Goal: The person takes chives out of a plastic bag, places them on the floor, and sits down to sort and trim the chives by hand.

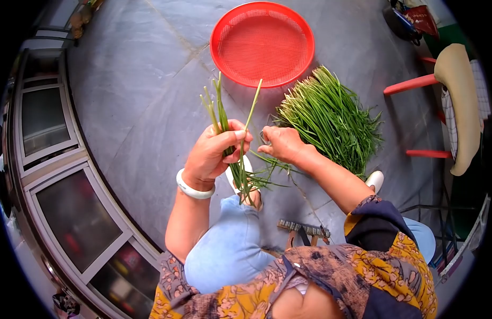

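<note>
My left hand (216, 149) is closed around a small bunch of garlic chives (223, 109), their pale cut ends pointing up and thin leaves hanging below. One stalk (251, 111) stands apart from the bunch, pinched at the thumb and index finger. Just to the right, my right hand (284, 143) has curled fingers, with the thumb and index tips apart and nothing visible held between them. Past it lies a large pile of garlic chives (331, 119) on the floor. A few loose leaves (275, 162) show below the right hand.
A round red mesh basket (309, 45) stands on the grey tiled floor (139, 80) ahead. At right is a seat with red legs (411, 84) and a tan cushion (459, 106). Glass-panelled cabinets (75, 212) line the left. A low stool (304, 228) shows beneath me.
</note>
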Tool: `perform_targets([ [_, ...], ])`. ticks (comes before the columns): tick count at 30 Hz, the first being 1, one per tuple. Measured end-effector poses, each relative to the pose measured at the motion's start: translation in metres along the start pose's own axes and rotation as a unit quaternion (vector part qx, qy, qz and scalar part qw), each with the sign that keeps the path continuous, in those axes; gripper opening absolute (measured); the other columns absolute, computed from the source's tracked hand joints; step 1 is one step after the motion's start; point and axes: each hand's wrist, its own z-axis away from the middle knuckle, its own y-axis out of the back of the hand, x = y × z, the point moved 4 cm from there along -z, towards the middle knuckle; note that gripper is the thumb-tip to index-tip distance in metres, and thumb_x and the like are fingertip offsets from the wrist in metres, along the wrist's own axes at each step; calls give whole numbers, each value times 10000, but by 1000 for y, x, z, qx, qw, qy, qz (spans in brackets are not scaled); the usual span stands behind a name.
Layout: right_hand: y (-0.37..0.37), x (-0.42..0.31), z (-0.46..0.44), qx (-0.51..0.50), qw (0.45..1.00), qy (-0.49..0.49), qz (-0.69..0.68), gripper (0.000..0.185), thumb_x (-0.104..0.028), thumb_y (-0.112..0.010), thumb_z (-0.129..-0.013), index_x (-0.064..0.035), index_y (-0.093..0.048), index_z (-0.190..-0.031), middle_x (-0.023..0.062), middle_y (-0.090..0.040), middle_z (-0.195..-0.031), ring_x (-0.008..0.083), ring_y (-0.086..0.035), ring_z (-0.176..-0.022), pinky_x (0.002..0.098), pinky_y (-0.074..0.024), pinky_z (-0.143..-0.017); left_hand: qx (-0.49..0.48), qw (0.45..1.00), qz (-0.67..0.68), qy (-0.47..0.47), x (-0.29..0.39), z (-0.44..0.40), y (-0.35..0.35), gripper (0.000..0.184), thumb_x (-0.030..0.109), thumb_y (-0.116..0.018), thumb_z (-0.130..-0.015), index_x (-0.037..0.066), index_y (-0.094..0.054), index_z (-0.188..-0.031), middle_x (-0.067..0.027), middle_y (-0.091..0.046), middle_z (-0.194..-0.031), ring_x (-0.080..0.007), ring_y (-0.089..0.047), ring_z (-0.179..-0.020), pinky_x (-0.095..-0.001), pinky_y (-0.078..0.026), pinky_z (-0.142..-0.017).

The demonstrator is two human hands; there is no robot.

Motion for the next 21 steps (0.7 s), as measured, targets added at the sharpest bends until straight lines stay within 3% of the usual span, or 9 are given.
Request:
perform_targets([
  [3, 13, -4, -3, -13, 999, -5, -52, 254, -278, -627, -871, -33, -574, -919, 155, -654, -919, 353, -639, -880, 462, -494, -736, 38, 999, -10, 3, -2, -3, 4, 105, 114, -578, -900, 12, -598, -913, -60, -607, -758, -75, -495, -544, -178, -315, -423],
  [4, 16, -3, -2, 24, 992, 70, -106, 217, -175, -549, -892, -36, -605, -1049, 166, -660, -959, 344, -644, -873, 444, -497, -754, 48, 999, -18, 4, -3, -4, 3, 103, 120, -581, -901, 19, -601, -913, -53, -608, -751, -65, -479, -529, -177, -305, -417],
  [7, 44, -9, 5, 49, 952, 61, -296, 297, -103, -517, -878, -32, -606, -1151, 121, -676, -944, 241, -639, -812, 362, -503, -742, 42, 999, -15, 18, -6, -7, 3, 105, 121, -581, -904, 19, -601, -910, -52, -606, -749, -60, -473, -529, -176, -302, -419],
  [8, 48, -8, 4, -4, 891, 28, -454, 292, -97, -521, -882, -14, -614, -1146, 40, -655, -894, 121, -573, -777, 270, -478, -732, 42, 999, -20, 20, -7, -8, 2, 105, 121, -580, -905, 18, -601, -911, -50, -604, -745, -58, -470, -525, -176, -301, -419],
  [9, 72, -24, 12, -10, 838, -1, -546, 254, -167, -579, -904, -8, -632, -1095, -9, -619, -860, 59, -513, -755, 222, -444, -694, 41, 999, -25, 22, -8, -10, 1, 106, 120, -580, -907, 16, -601, -913, -48, -601, -741, -56, -466, -521, -177, -300, -420],
  [11, 83, -31, 13, 15, 771, 13, -636, 229, -161, -589, -916, -40, -638, -1104, -15, -618, -877, 35, -508, -743, 201, -423, -671, 35, 998, -39, 29, -13, -12, -2, 106, 118, -579, -911, 15, -603, -913, -44, -595, -731, -53, -458, -511, -178, -298, -423],
  [12, 89, -39, 13, 41, 789, 8, -613, 178, -193, -623, -923, -38, -663, -1001, -29, -603, -798, 34, -498, -689, 198, -407, -625, 30, 998, -49, 32, -14, -14, -4, 106, 117, -577, -913, 15, -604, -912, -42, -592, -726, -52, -453, -505, -178, -298, -425],
  [16, 81, -41, 11, 83, 755, -11, -650, 140, -166, -673, -892, -49, -660, -817, -36, -577, -681, 34, -465, -594, 196, -380, -556, 42, 994, -97, 19, -15, -17, -10, 90, 103, -581, -920, 22, -614, -897, -30, -583, -701, -46, -446, -495, -179, -310, -444],
  [21, 76, -37, 17, 80, 774, -12, -628, 186, -196, -662, -899, -18, -701, -863, -44, -584, -689, 21, -443, -583, 190, -344, -519, 54, 983, -177, -4, -21, -21, -12, 88, 130, -600, -928, 46, -618, -906, -19, -585, -696, -41, -480, -525, -174, -325, -452],
])
